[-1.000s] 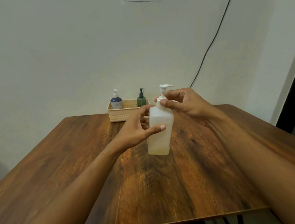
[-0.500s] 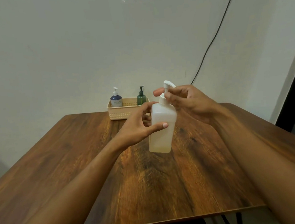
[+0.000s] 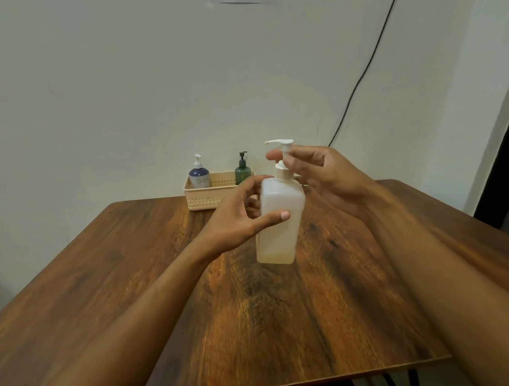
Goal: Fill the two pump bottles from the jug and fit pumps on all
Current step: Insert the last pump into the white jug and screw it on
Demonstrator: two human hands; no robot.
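At the centre of the frame the left hand [image 3: 240, 221] wraps around the upper body of a translucent white square jug [image 3: 280, 221], thumb across its near face and fingers curled behind, holding it slightly tilted and apparently just above the wooden table [image 3: 133, 293]; only a thin layer of liquid shows at its bottom. The right hand [image 3: 321, 172] closes its thumb and fingers around the stem of the white pump [image 3: 283, 154] seated in the jug's neck, with the spout pointing to the left of the frame. In the upper middle, at the table's far edge, a cream perforated basket [image 3: 205, 198] holds the blue pump bottle [image 3: 199, 177] and the green pump bottle [image 3: 242, 173], both already wearing pumps. By that, filling looks done and the step in hand is the last one, fitting the pump to the jug. The next move probably calls for a firm left-hand hold while the right twists the collar until snug, then setting the jug down upright.
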